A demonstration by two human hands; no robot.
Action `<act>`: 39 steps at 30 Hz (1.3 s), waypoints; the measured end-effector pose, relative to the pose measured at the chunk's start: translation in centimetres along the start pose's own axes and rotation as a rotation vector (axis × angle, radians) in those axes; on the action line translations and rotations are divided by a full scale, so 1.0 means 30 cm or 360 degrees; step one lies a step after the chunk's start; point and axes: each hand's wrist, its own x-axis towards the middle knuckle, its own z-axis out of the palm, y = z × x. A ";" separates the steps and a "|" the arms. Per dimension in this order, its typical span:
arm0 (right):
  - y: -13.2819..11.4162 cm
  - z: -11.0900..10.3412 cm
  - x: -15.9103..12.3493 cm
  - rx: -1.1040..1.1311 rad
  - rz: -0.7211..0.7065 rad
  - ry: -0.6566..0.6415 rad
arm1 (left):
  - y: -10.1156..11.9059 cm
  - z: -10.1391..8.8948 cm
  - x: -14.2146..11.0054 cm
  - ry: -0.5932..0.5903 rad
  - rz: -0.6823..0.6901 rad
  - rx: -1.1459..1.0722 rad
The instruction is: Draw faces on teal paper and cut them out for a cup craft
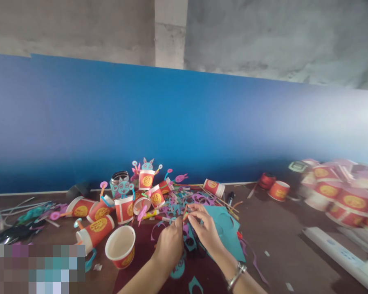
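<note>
Located near centre, raised above the dark red mat (pixel 144 241): small orange piece (pixel 185 216), exact shape not resolvable at this size. Gripped narrowly by left hand (pixel 171 237) and right hand (pixel 204 228), pinched at the fingertips on both sides; precise contact on the left partly hidden. Noted nearby: blue-green sheet (pixel 237 249) with round cut-outs, just beside and under the right hand; blue face cutout (pixel 178 269) lying on the mat; upright paper cup (pixel 120 245) to the left, apart from both hands. Handling, as judged: very light, thin, probably flexible like a paper strip, prone to creasing or tearing under twist; little slip expected. Best taken near the ends between thumb and forefinger, lightly, leaving the middle unpinched to avoid a kink.
</note>
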 end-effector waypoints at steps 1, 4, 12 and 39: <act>0.002 0.002 -0.001 0.0002 -0.0004 0.0011 | 0.005 -0.004 -0.002 -0.0013 -0.0014 0.0028; 0.008 0.009 -0.005 -0.0011 -0.0012 0.0096 | 0.015 -0.004 -0.004 -0.0041 -0.0039 0.0079; 0.011 0.021 -0.017 -0.0101 -0.0016 0.0187 | 0.001 0.036 0.001 -0.0020 0.0016 -0.0210; 0.013 0.012 -0.020 -0.0112 -0.0147 0.0062 | -0.022 0.065 0.014 0.0122 0.0042 -0.0484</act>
